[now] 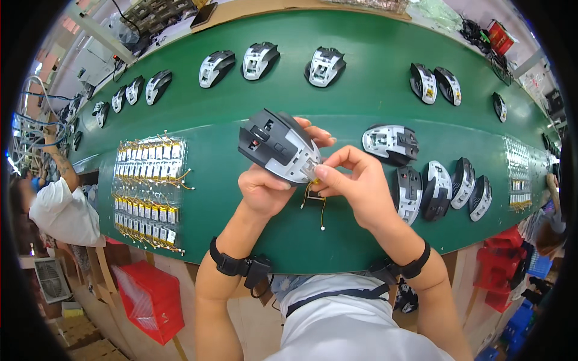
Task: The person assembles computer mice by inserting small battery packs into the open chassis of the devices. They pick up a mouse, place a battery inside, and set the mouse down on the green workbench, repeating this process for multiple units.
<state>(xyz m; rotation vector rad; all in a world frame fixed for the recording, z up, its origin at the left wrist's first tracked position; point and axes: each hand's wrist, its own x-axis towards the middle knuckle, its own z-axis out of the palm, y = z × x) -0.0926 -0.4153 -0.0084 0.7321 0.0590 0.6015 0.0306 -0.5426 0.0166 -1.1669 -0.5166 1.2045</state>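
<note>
The small part pinched at the mouse shell's rear edge is mostly hidden by the right hand point(355, 183)'s fingertips; only thin wires with a tiny connector point(322, 227) are seen dangling below. The mouse shell point(278, 145), grey and black, is gripped from beneath by the left hand point(265, 189), raised over the green desk point(337, 102) near its front edge. The right hand is closed in a pinch against the shell. Bare green surface is left directly under the hands; finished shells are ranged in a row point(442, 189) just right and along the far side. A batch of small yellow-tipped batteries point(147, 192) is laid in rows to the left. A red bin point(150, 301) sits below the desk edge; its contents cannot be made out.
</note>
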